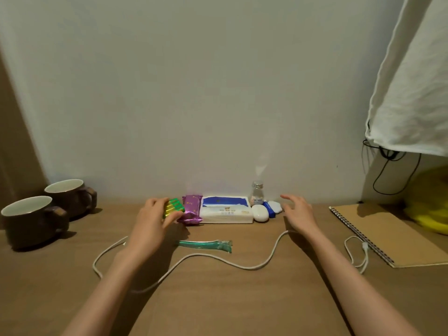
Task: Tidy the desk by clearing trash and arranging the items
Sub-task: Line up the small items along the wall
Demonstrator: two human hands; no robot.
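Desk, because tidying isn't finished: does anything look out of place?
A white cable sprawls in loose curves across the middle, and a green wrapper lies alone beside it, while the other small things are lined up along the wall.

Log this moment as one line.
left hand: holds green packet beside purple packet | right hand: open, empty | teal wrapper, white cable: loose on desk

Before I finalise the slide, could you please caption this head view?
Left hand grips a green packet beside a purple wrapper; right hand hovers open over the desk.
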